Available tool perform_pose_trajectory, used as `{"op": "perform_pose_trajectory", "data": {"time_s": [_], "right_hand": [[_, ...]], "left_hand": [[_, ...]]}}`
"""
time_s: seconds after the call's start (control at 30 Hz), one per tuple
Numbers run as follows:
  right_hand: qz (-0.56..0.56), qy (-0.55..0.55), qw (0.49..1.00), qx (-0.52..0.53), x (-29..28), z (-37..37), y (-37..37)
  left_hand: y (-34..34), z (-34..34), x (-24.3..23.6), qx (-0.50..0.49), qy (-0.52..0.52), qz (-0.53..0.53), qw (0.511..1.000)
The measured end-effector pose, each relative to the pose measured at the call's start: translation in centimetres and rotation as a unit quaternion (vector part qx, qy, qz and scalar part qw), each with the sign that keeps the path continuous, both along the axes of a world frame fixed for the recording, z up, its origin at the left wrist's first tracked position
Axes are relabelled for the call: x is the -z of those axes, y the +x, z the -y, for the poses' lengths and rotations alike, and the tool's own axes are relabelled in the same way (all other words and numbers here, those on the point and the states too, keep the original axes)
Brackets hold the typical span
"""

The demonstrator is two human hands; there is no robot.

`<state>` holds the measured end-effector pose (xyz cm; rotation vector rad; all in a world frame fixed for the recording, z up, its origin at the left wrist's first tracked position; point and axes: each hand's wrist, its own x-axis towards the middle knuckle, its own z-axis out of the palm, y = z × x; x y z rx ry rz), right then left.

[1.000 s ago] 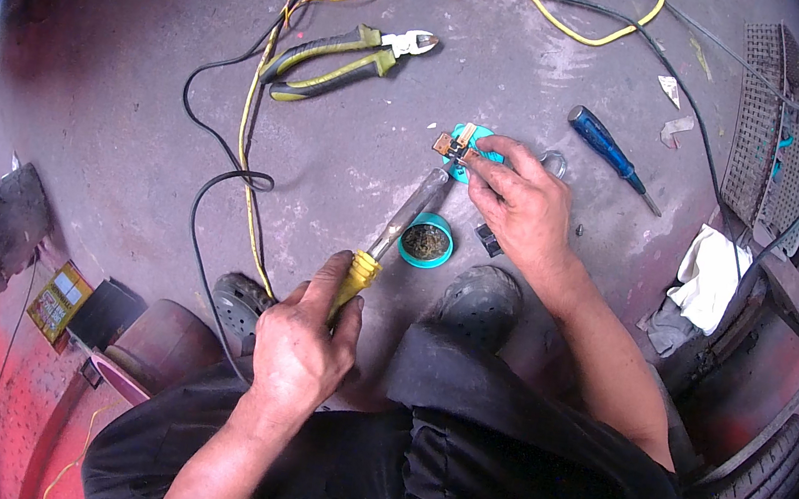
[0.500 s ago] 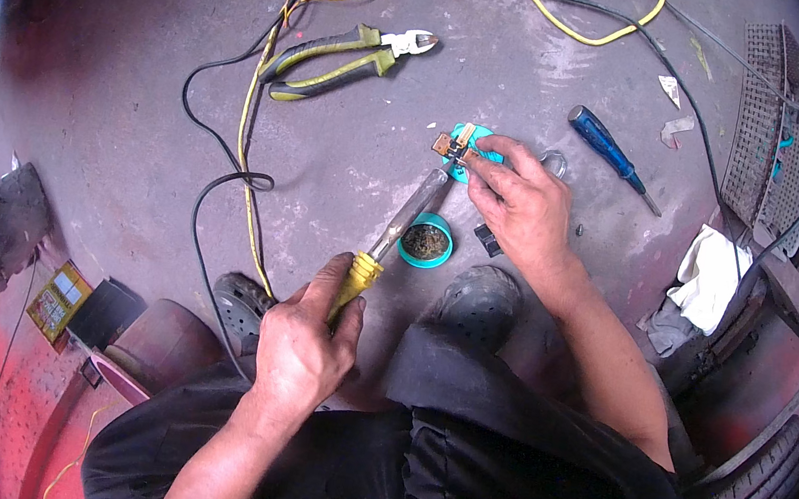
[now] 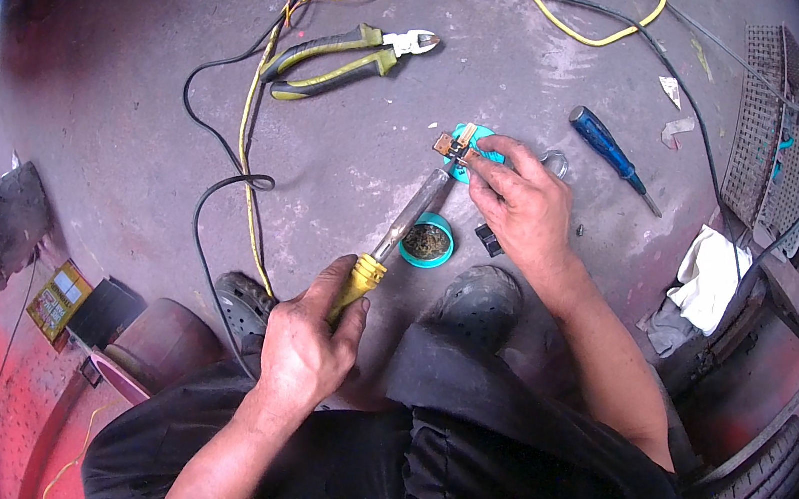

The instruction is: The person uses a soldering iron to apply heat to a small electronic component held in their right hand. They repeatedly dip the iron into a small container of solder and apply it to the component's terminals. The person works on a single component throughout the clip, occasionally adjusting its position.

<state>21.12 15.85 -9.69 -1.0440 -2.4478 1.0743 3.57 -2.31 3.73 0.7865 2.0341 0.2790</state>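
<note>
My left hand [image 3: 313,334] is closed round the yellow handle of a soldering iron [image 3: 411,216], whose metal shaft points up and away to the right. The iron's tip meets a small brown-and-black electrical part [image 3: 456,146] with metal contacts. My right hand [image 3: 524,200] pinches that part between thumb and fingers. Just beneath it lies a turquoise lid [image 3: 483,137], partly covered by the part and fingers. Nearer to me, a round turquoise tin [image 3: 427,241] holds a dark brownish substance. A small black piece [image 3: 488,240] lies beside my right wrist, partly hidden.
Diagonal-cutting pliers [image 3: 348,63] with green-and-black handles lie at the far left. A blue screwdriver [image 3: 616,161] is at the right. Black and yellow cables [image 3: 254,129] snake along the left. A white cloth [image 3: 707,278], a perforated panel [image 3: 757,125] and a tyre [image 3: 753,493] stand right.
Almost nothing differs. The soldering iron and my left hand have shifted very slightly to the right; my right hand keeps its pinch on the part.
</note>
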Motion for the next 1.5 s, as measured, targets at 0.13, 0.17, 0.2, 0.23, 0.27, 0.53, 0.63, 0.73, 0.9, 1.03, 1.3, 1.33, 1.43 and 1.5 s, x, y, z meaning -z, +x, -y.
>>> {"op": "perform_pose_trajectory", "data": {"time_s": [0.13,0.17,0.2,0.23,0.27,0.53,0.63,0.73,0.9,1.03,1.3,1.33,1.43,1.5], "right_hand": [[-0.002,0.001,1.000,0.001,0.26,0.06,0.12],[-0.001,0.000,1.000,0.002,0.27,0.06,0.12],[0.000,-0.001,1.000,0.002,0.27,0.06,0.12],[-0.001,0.000,1.000,0.002,0.26,0.05,0.11],[-0.003,0.001,1.000,0.002,0.22,0.03,0.10],[-0.006,0.000,1.000,0.004,0.05,-0.02,-0.02],[-0.006,0.000,1.000,0.006,0.29,0.10,0.08],[-0.005,0.000,1.000,0.005,0.33,0.12,0.11],[-0.006,0.000,1.000,0.006,0.26,0.06,0.04],[-0.005,-0.001,1.000,0.006,0.26,0.07,0.03],[-0.004,0.005,1.000,0.000,0.09,-0.06,0.00],[-0.002,0.002,1.000,0.001,0.08,-0.06,-0.01],[-0.002,-0.004,1.000,0.003,0.09,-0.04,0.02],[-0.008,-0.003,1.000,0.005,0.34,0.02,0.12]], "left_hand": [[0.08,0.16,0.16,0.000,0.010,0.001,1.000],[0.11,0.21,0.20,-0.001,0.010,0.000,1.000],[0.14,0.27,0.23,-0.003,0.010,0.000,1.000],[0.17,0.30,0.25,-0.004,0.011,0.000,1.000],[0.18,0.29,0.25,-0.005,0.010,0.000,1.000],[0.23,0.18,0.23,-0.011,-0.006,0.009,1.000],[0.22,0.23,0.28,-0.011,0.000,0.009,1.000],[0.15,0.13,0.19,-0.014,-0.010,0.015,1.000],[0.09,-0.03,0.06,-0.015,-0.025,0.017,0.999],[0.12,0.13,0.18,-0.008,-0.009,0.009,1.000],[0.06,0.07,0.20,-0.013,-0.020,0.019,1.000],[0.05,0.08,0.21,-0.012,-0.021,0.019,1.000],[0.04,0.18,0.25,-0.010,-0.012,0.017,1.000],[0.07,0.17,0.27,-0.009,-0.010,0.016,1.000]]}}
